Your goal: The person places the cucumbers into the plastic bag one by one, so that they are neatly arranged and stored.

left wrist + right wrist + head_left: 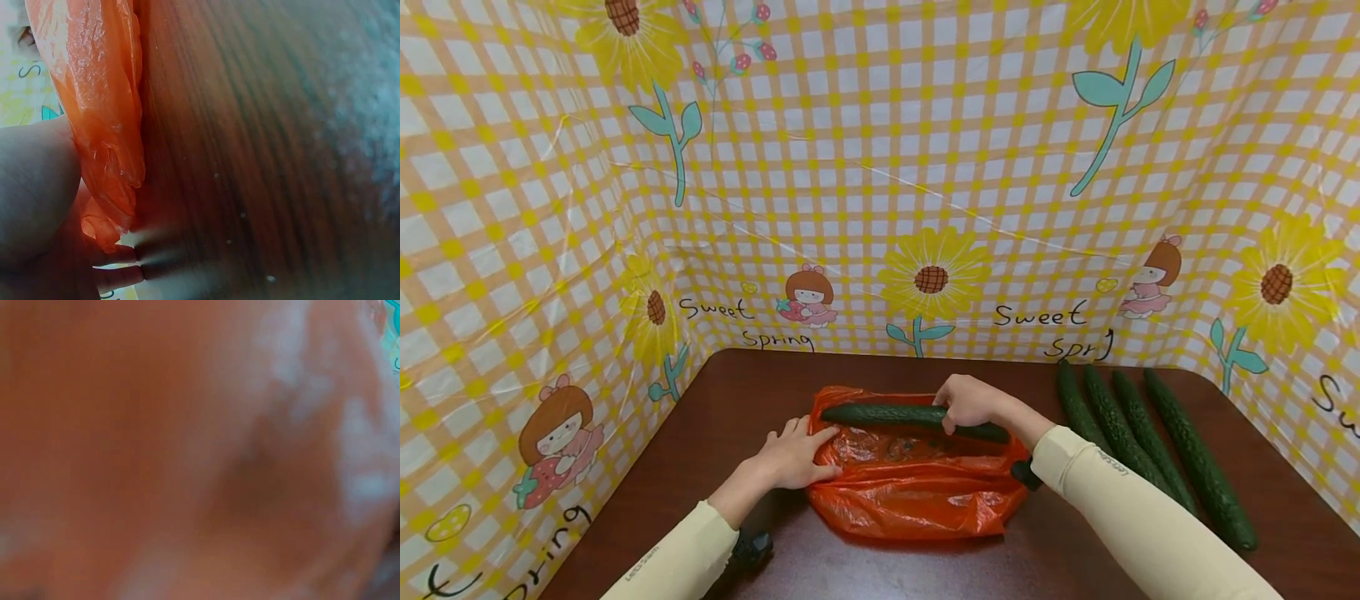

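Note:
An orange-red plastic bag (917, 500) lies spread on the table with its mouth open. Inside the mouth, along the far side, a long dark green cucumber (880, 414) lies crosswise. My right hand (973, 404) grips it right of its middle, fingers curled over it from above. At the bag's left edge rests my left hand (793, 454), its fingers spread and its thumb and forefinger touching the plastic. In the left wrist view, bag film (103, 94) hangs beside the left hand (37, 187). The right wrist view is blurred, mostly orange bag film (125, 425).
Several cucumbers (1202, 458) lie side by side on the right of the brown table (760, 375), partly behind the right sleeve. A checked sheet with sunflowers (850, 183) walls in the back and both sides.

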Motion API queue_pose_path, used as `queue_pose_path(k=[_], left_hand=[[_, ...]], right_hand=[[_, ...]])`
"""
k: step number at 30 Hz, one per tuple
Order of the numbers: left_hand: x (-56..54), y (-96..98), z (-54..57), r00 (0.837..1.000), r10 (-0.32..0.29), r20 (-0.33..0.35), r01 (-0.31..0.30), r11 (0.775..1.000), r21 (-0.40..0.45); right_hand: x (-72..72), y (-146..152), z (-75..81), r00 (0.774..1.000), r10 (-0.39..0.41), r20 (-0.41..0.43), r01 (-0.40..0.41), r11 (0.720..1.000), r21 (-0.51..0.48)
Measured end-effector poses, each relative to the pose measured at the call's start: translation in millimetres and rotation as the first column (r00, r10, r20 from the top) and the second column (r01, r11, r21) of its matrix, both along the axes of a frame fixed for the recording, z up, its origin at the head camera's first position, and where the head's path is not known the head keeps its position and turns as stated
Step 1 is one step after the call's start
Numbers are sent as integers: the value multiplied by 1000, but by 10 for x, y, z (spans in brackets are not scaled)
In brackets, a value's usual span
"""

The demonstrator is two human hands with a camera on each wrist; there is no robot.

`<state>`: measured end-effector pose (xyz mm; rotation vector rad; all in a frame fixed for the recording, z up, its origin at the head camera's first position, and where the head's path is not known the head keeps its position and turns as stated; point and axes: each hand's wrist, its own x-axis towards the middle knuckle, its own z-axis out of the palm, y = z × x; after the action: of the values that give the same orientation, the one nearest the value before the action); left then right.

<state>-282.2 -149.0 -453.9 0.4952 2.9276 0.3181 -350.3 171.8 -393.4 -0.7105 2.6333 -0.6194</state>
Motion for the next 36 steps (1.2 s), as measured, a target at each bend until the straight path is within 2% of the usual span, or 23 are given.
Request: queue_pose_path(k=[12, 19, 22, 25, 31, 36], left_hand=[[-24, -6, -17, 1000, -10, -10, 9, 1000, -17], [-24, -9, 9, 1000, -23, 1, 23, 1000, -17], [-28, -25, 5, 1000, -14, -5, 14, 999, -32], [-34, -28, 10, 1000, -9, -6, 9, 999, -41], [-40, -24, 7, 1000, -7, 2, 7, 999, -43], [-31, -17, 7, 1000, -8, 5, 8, 999, -36]], right_hand=[[-22, 44, -163, 999, -22, -50, 26, 996, 84], [30, 146, -158, 995, -93, -36, 96, 992, 82], [61, 184, -146, 993, -97, -63, 103, 988, 113], [104, 217, -117, 988, -125, -89, 138, 978, 159], [208, 275, -68, 968, -220, -122, 244, 939, 242], [262, 283, -50, 961, -238, -139, 269, 921, 284]])
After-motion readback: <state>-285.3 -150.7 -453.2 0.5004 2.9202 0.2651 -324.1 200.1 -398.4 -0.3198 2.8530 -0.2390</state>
